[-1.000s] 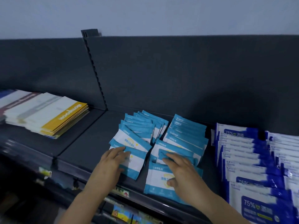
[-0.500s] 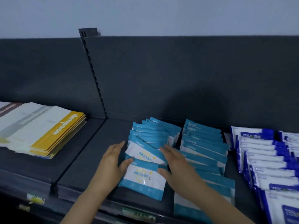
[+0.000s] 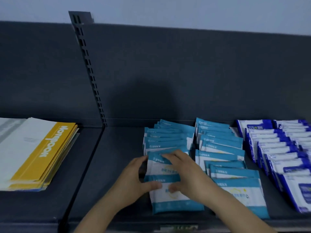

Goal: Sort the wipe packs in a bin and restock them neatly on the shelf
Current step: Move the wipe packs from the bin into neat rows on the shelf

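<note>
where two overlapped rows of teal wipe packs (image 3: pixel 220 143) lie on the shelf (image 3: pixel 117 165), left hand (image 3: pixel 133 180) and right hand (image 3: pixel 186 174) each clasp the left row's front packs (image 3: pixel 175 202) edgewise, apparently squaring them against the row behind.

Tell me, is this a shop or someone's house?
Most likely a shop. The dark shelf has a slotted upright, many identical teal wipe packs lie in overlapping rows beside blue-and-white packs, and what looks like a label strip runs along its front edge.
</note>
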Tool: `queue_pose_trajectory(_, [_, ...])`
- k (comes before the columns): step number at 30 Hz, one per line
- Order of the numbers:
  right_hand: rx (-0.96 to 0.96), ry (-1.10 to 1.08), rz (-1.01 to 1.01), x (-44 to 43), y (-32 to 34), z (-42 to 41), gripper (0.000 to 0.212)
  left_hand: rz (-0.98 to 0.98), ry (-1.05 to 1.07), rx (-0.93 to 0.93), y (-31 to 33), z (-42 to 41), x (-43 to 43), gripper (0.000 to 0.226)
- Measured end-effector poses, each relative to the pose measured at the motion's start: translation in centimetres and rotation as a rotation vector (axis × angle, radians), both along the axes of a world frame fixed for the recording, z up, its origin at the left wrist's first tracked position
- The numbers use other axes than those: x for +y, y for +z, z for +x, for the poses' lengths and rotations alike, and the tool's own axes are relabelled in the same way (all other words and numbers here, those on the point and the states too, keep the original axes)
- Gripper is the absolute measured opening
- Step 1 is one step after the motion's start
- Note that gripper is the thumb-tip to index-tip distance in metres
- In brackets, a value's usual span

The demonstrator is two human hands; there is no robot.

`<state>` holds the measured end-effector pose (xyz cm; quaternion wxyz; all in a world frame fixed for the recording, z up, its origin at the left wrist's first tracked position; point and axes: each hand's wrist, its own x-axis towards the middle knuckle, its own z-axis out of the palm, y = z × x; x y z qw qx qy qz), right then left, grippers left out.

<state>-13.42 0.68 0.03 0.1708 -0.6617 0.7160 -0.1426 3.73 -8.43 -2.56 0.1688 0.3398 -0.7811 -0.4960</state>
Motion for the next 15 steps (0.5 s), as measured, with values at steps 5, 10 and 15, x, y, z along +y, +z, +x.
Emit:
queue_pose_trajectory(5, [0.052,0.067,0.000,0.9,0.3,0.5,0.073,0.264,0.103,0.197,0.2,-0.1,-0.5,0.019])
queue_pose_trajectory(10, [-0.023,0.028,0.028,2.0,0.5,0.1,0.063,0.295,0.155,0.145,-0.1,-0.2,-0.9,0.022])
queue_pose_trajectory(15, [-0.068,0.011,-0.017,2.4,0.0,-0.3,0.059,0.160,0.182,0.112,-0.5,-0.8,-0.9,0.032])
